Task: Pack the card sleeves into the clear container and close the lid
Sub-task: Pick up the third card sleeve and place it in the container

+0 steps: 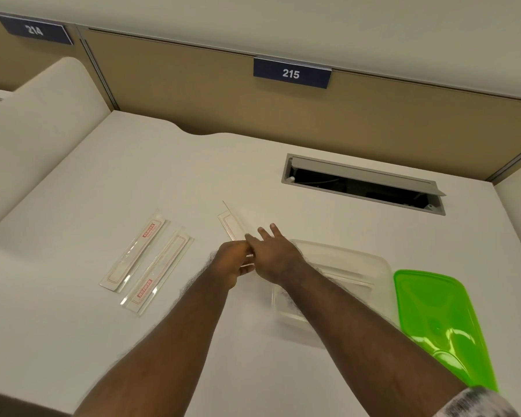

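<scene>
A card sleeve (233, 225) is pinched at its near end by the left hand (233, 263), fingers curled on it, while the right hand (275, 254) is laid against it with fingers spread; whether it grips cannot be told. The clear container (358, 263) is found just right of the hands, partly hidden by the right forearm, the green lid (433, 320) beside it. 2 sleeves (146, 261) are left on the desk (103, 182). The held sleeve is probably best kept flat, aligned lengthwise and lowered in.

The light is soft and even, and the white desk (103, 206) looks bright. Shadows are faint. The green lid (439, 320) at the lower right has shiny white glare spots. Straight lines bend near the picture's edges. The hands in the middle look a little blurry.
</scene>
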A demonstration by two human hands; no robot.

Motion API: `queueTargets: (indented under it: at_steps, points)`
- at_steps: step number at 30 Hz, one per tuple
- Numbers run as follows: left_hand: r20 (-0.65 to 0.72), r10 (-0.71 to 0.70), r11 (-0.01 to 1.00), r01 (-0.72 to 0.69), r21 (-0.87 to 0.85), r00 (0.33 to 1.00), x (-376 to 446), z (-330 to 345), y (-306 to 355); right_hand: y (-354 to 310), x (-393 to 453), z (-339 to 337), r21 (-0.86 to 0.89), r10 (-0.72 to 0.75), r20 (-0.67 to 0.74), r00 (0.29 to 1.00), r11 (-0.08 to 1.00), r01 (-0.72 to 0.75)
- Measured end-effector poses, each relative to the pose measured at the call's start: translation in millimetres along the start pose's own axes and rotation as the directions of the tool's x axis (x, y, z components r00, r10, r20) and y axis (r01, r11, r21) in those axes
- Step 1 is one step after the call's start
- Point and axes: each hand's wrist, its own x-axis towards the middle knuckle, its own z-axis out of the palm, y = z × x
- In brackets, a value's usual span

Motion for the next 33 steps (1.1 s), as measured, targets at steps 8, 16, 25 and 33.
queueTargets:
  at_steps: [8, 16, 25, 33]
  points:
    - [0.06, 0.088, 0.982, -0.077, -0.174, 0.994, -13, -20, 6, -4, -4, -7, 0.235, 0.048, -0.008, 0.999, 0.971, -0.045]
    - [0.104, 0.221, 0.962, -0.199, -0.187, 0.97, -27, -31, 14, -3, -19, -16, 0.338, 0.011, -0.133, 0.991, 0.941, 0.035]
    - [0.272, 0.267, 0.953, -0.294, 0.065, 0.925, -63, -44, 28, 41, -29, -24, 0.157, -0.074, -0.27, 0.96, 0.98, 0.12]
    - [0.46, 0.214, 0.932, -0.322, 0.169, 0.862, -80, -65, 48, 88, -47, -35, 0.161, 0.003, -0.32, 0.947, 0.986, 0.051]
